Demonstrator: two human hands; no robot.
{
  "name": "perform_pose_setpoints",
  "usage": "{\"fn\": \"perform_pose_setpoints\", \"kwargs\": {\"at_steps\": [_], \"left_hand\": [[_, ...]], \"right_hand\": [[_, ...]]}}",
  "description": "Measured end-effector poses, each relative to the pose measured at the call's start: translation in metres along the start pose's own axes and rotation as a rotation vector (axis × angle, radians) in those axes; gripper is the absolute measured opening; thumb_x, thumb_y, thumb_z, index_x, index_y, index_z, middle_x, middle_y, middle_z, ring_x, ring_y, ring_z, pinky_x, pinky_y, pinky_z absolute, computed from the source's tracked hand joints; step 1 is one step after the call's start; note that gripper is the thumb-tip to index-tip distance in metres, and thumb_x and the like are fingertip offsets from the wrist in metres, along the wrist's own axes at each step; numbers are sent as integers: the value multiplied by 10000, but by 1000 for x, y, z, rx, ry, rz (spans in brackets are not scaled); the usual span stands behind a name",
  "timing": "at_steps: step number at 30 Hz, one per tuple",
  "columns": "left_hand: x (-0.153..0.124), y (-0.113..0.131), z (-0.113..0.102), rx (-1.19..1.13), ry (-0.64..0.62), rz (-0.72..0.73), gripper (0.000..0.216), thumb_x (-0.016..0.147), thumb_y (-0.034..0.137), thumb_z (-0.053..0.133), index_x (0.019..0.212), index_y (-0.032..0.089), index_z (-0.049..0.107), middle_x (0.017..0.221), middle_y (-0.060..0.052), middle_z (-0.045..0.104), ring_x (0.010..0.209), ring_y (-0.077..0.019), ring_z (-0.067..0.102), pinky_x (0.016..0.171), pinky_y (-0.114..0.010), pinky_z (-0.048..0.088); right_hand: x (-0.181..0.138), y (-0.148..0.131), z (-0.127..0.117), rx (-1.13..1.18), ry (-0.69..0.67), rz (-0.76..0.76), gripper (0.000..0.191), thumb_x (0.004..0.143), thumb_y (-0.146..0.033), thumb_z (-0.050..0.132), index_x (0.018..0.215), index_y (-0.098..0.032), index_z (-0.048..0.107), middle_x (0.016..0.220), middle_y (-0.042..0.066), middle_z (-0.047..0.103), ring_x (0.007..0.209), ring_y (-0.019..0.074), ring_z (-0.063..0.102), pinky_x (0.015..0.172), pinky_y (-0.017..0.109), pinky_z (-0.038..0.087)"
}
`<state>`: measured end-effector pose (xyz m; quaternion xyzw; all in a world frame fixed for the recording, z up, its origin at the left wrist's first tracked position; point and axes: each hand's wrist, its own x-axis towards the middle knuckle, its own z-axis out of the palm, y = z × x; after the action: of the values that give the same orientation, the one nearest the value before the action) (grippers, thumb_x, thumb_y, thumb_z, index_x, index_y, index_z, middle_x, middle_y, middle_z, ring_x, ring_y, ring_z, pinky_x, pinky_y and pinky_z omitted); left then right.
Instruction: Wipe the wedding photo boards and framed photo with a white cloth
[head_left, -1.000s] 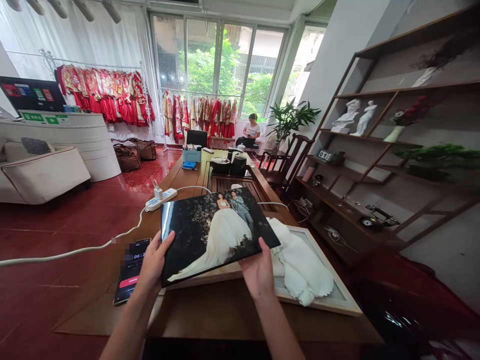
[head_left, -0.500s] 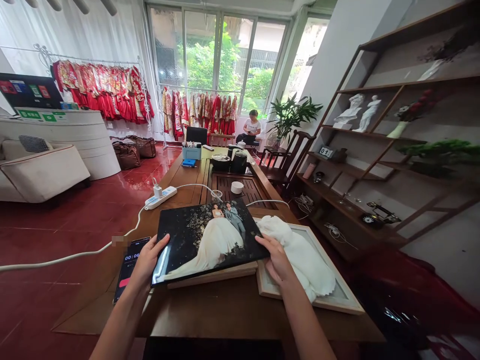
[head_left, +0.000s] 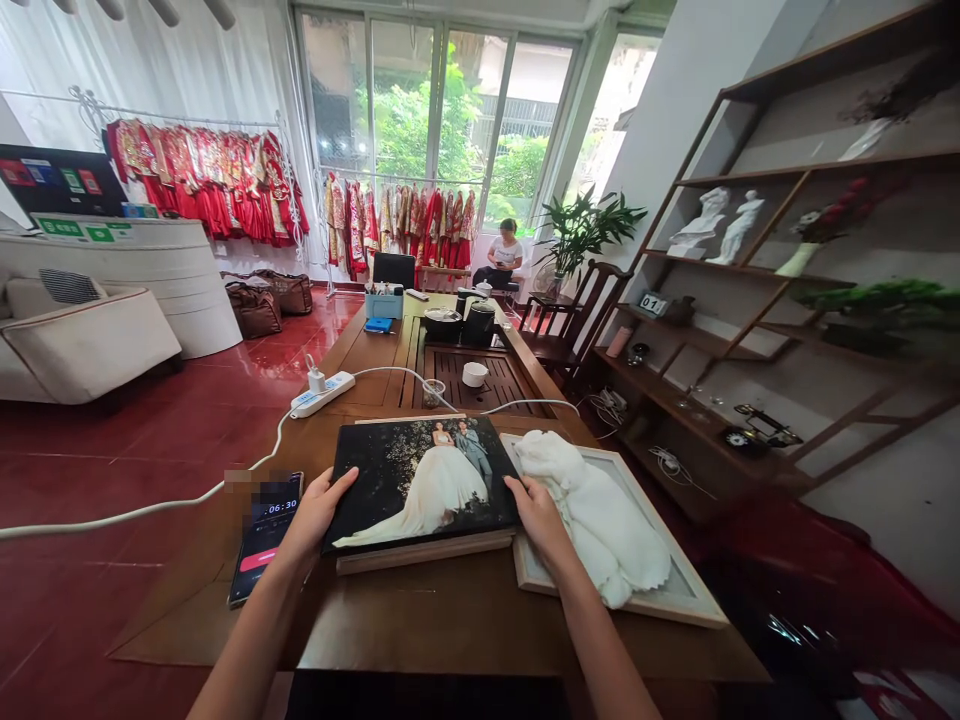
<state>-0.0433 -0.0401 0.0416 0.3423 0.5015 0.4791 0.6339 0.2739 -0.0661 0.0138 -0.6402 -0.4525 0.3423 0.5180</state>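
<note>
Between my two hands is a glossy wedding photo panel, dark, with a couple in a white gown and grey suit. My left hand grips its left edge, thumb on top. At its right edge my right hand holds it the same way, fingers partly hidden. Right under the panel lies a light wooden frame, its front side showing. To the right, a second wooden frame carries a bunched white cloth. Left of my left hand lies a phone with a running timer.
A white power strip with its cable crosses the table's left side. Farther back are a tea tray with a white cup, a black kettle and a blue box. A seated person is by the window. Shelves stand right.
Both hands have lowered the photo panel and levelled it over the wooden frame beneath. Its left side moved right, uncovering more of the phone.
</note>
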Motion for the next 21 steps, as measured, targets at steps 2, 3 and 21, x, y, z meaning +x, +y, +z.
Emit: {"fn": "perform_pose_setpoints", "kwargs": {"at_steps": [2, 3, 21], "left_hand": [[4, -4, -1, 57, 10, 19, 307, 750, 355, 708, 964, 154, 622, 774, -61, 734, 683, -196, 694, 607, -280, 540], [5, -6, -2, 95, 17, 43, 326, 744, 382, 710, 960, 154, 625, 792, -63, 736, 704, -201, 694, 639, -293, 543], [16, -15, -12, 828, 231, 458, 525, 760, 572, 559, 1037, 146, 691, 983, -124, 697, 935, -298, 612, 849, -383, 435]], "right_hand": [[1, 2, 0, -142, 20, -40, 412, 745, -594, 545, 618, -202, 531, 600, -3, 569, 622, 186, 501, 594, 283, 358], [2, 3, -1, -227, 22, -61, 431, 772, -609, 508, 625, -204, 528, 607, 4, 575, 621, 189, 510, 595, 285, 363], [2, 5, 0, -714, 29, -108, 420, 908, -529, 330, 761, -201, 547, 769, 122, 658, 783, 249, 618, 688, 305, 405]]}}
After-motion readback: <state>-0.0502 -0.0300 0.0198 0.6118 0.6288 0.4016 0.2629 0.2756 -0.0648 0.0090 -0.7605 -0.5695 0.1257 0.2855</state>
